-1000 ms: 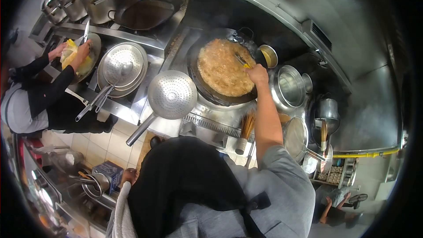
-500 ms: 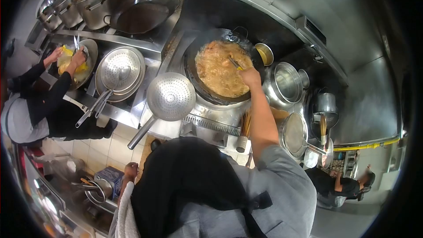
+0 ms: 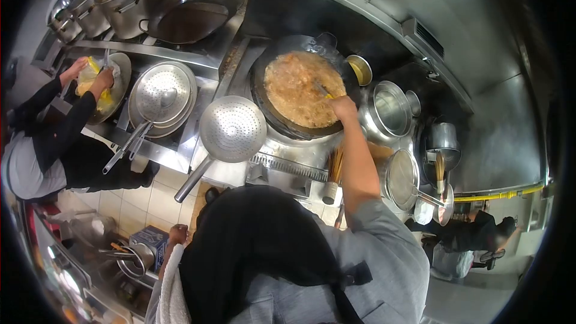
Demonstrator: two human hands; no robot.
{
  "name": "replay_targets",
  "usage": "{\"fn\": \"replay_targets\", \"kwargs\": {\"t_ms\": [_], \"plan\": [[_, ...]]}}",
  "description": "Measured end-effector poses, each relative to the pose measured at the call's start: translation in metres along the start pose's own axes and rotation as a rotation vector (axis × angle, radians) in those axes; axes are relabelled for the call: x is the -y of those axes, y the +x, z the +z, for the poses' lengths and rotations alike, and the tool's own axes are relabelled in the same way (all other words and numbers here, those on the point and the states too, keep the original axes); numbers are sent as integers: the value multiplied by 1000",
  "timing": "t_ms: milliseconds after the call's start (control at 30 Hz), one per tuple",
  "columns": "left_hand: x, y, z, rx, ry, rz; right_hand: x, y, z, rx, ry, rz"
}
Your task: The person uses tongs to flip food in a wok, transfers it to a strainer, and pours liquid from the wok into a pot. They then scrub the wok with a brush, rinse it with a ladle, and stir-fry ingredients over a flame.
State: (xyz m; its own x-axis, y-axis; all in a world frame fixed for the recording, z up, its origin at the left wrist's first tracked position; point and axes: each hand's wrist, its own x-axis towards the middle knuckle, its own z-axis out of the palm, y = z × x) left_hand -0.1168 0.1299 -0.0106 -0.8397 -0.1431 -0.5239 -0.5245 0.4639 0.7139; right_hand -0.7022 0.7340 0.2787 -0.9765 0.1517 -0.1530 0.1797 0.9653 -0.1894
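Over the right side of a large dark wok (image 3: 259, 87), my right hand (image 3: 343, 108) is closed round a utensil with a yellow grip (image 3: 324, 91). The utensil's metal end dips into bubbling golden oil with orange-brown food (image 3: 300, 84). My left hand (image 3: 178, 233) hangs low at my left side, beside a white towel (image 3: 172, 282); its fingers look curled, and whatever it may hold is hidden. Left of the wok, a perforated strainer (image 3: 233, 129) rests with its handle pointing toward me.
A co-worker (image 3: 36, 162) at the left holds scissors and a yellow bag over a pan. Stacked strainers (image 3: 162, 99), pots (image 3: 126, 9), a steel basin (image 3: 391, 108) and a small bowl (image 3: 360, 71) surround the stove. Another person (image 3: 474, 234) stands far right.
My right hand has shifted slightly with the utensil, and the food has moved in the oil. The left co-worker's hands and bag have moved. The person at far right now bends differently.
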Motion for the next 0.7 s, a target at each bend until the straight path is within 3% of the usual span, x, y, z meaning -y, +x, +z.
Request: {"fn": "replay_targets", "kwargs": {"t_ms": [33, 100, 167, 233, 333, 400, 467, 533, 567, 633, 667, 700], "plan": [[6, 5, 2, -2, -4, -4, 7, -12, -15, 3, -2, -5], [15, 10, 8, -124, 45, 191, 25, -42, -53, 29, 14, 149], [6, 9, 10, -116, 15, 158, 37, -53, -57, 11, 8, 122], [7, 12, 9, -108, -9, 129, 46, -51, -45, -8, 8, 98], [23, 21, 13, -64, 1, 307, 46, -25, -11, 93, -91, 55], [10, 15, 12, 0, 34, 46, 48, -17, -7, 157, -89, 26], [-11, 5, 5, -48, 25, 66, 44, -25, -25, 85, -30, 40], [-10, -3, 6, -74, -18, -137, 49, -34, -41, 27, 19, 57], [-7, -7, 7, -70, -19, -144, 50, -38, -48, 32, 40, 85], [-5, -9, 9, -42, 358, -192, 47, -40, -46, 37, 58, 120], [-10, -12, 8, -41, 360, -189, 50, -36, -38, 84, -2, 87], [-15, -18, 6, 57, 456, -141, 51, -33, -31, 130, -60, 53]]}}
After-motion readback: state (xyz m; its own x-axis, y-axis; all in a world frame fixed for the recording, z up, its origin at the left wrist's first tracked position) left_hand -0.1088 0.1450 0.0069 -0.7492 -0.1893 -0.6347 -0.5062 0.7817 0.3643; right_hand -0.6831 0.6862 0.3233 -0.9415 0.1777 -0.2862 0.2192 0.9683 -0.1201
